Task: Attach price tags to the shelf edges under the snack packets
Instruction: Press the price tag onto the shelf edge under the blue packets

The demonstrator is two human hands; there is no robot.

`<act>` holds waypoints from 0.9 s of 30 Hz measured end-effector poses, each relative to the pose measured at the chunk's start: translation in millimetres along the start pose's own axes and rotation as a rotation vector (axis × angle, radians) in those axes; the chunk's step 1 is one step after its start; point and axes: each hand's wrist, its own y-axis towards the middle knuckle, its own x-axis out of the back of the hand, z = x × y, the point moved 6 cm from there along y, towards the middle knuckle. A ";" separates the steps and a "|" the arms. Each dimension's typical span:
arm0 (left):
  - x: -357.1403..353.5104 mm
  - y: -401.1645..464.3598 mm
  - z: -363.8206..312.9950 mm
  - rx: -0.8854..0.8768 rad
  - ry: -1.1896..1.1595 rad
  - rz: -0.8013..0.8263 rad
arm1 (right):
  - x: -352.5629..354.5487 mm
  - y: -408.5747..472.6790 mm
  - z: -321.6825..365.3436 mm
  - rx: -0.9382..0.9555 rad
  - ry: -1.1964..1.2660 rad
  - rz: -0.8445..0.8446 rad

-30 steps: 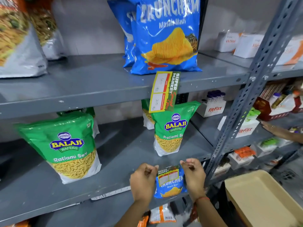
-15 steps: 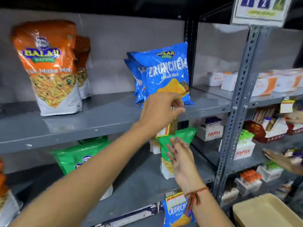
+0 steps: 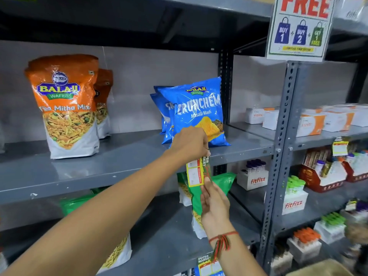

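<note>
A yellow and green price tag (image 3: 196, 172) hangs from the front edge of the grey upper shelf (image 3: 99, 176), below the blue Crunchem packets (image 3: 197, 108). My left hand (image 3: 189, 144) pinches the top of the tag against the shelf edge. My right hand (image 3: 214, 202) holds the tag's bottom end with its fingertips. An orange Mitha Mix packet (image 3: 65, 104) stands at the left on the same shelf. Green Ratlami Sev packets (image 3: 221, 182) stand on the shelf below, partly hidden behind my hands. Another tag (image 3: 207, 263) shows at the bottom edge on a blue packet.
A perforated grey upright post (image 3: 278, 156) divides the shelving. To its right stand white Vizine boxes (image 3: 310, 124), Fitfizz boxes (image 3: 256, 180) and small bottles. A "FREE" offer sign (image 3: 300, 26) hangs at the top right. A beige tray corner (image 3: 318, 269) shows at the bottom right.
Both hands rose from the lower shelf's tag to the tag under the blue packets. The left hand took its top, then the right hand closed on its bottom end. The view tilted upward.
</note>
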 end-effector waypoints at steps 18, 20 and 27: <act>-32.7 -68.1 30.8 0.268 -0.275 -0.231 | 3.3 -9.5 112.2 0.634 -0.251 0.132; -38.4 -69.7 34.5 0.286 -0.266 -0.252 | 2.9 0.3 113.0 0.657 -0.316 0.136; -38.8 -68.7 32.6 0.269 -0.189 -0.351 | -5.7 29.3 109.5 0.653 -0.451 0.120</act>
